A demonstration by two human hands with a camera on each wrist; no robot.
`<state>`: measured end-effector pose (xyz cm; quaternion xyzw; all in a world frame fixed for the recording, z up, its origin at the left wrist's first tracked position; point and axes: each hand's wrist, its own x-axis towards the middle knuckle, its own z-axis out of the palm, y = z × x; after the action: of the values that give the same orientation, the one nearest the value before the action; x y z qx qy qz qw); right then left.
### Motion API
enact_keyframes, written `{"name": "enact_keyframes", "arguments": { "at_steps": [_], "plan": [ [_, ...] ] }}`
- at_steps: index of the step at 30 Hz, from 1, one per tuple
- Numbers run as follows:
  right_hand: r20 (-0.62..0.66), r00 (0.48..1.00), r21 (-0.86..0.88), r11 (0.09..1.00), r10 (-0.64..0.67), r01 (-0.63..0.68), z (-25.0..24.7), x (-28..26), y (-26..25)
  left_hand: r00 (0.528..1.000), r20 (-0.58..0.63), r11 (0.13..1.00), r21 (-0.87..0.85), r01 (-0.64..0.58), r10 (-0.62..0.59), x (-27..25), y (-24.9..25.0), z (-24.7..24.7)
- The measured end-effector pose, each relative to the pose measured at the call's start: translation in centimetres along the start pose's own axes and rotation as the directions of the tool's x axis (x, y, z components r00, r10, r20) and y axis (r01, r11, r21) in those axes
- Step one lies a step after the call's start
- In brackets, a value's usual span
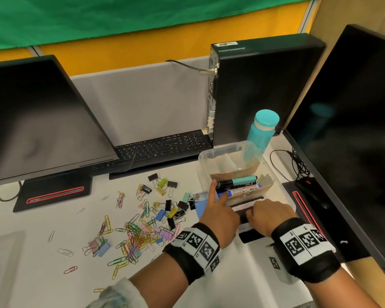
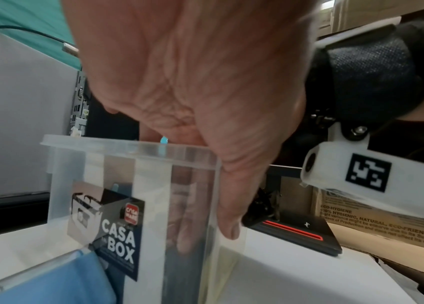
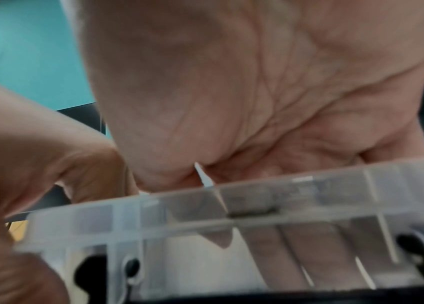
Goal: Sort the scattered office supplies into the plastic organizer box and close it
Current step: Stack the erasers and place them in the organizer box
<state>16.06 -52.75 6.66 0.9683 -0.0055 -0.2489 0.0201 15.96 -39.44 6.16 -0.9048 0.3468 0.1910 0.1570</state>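
The clear organizer box (image 1: 222, 150) stands open right of centre, with cardboard dividers. A teal highlighter (image 1: 238, 181) and a blue marker (image 1: 242, 189) lie in it. A flat black item (image 1: 242, 213) stands in its near compartment between my hands. My left hand (image 1: 220, 212) has its index finger straight up along the box's left wall. In the left wrist view the other fingers of my left hand (image 2: 179, 82) reach straight down inside the box (image 2: 133, 185). My right hand (image 1: 267, 214) dips into the near compartment. Behind the rim (image 3: 257, 205), my right hand (image 3: 257, 92) has thumb and fingers on either side of a thin white edge.
Coloured paper clips (image 1: 133, 238) and binder clips (image 1: 165, 185) lie scattered left of the box. A small clear case with blue contents (image 1: 200, 201) sits against its left wall. Behind are a keyboard (image 1: 165, 143), computer tower (image 1: 253, 85) and teal bottle (image 1: 262, 130). Monitors stand at both sides.
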Motion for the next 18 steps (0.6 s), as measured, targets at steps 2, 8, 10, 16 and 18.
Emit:
{"name": "enact_keyframes", "arguments": {
  "at_steps": [2, 8, 10, 16, 18],
  "plan": [
    [0.002, 1.000, 0.008, 1.000, -0.002, 0.002, 0.0, -0.1, 0.0, 1.000, -0.003, 1.000, -0.017, -0.014, 0.013, 0.1, -0.3, 0.3],
    [0.042, 0.998, -0.007, 0.999, 0.047, -0.047, -0.2, 0.0, -0.9, 0.998, 0.007, 0.998, -0.015, -0.056, 0.057, -0.1, -0.5, 0.1],
    [0.058, 0.996, -0.012, 0.997, 0.075, -0.074, -0.4, 0.2, -1.2, 0.997, -0.020, 0.997, -0.010, -0.076, 0.076, -0.3, -0.6, 0.5],
    [-0.126, 0.989, 0.069, 0.995, 0.077, -0.069, -1.7, -0.9, -2.4, 0.910, -0.411, 0.900, -0.373, -0.227, 0.060, -5.3, -3.6, 3.6],
    [-0.367, 0.930, 0.164, 0.986, 0.031, 0.032, -1.8, -2.0, -3.6, 0.896, -0.439, 0.820, -0.536, -0.200, -0.068, -8.0, -5.5, 5.7]
  ]
}}
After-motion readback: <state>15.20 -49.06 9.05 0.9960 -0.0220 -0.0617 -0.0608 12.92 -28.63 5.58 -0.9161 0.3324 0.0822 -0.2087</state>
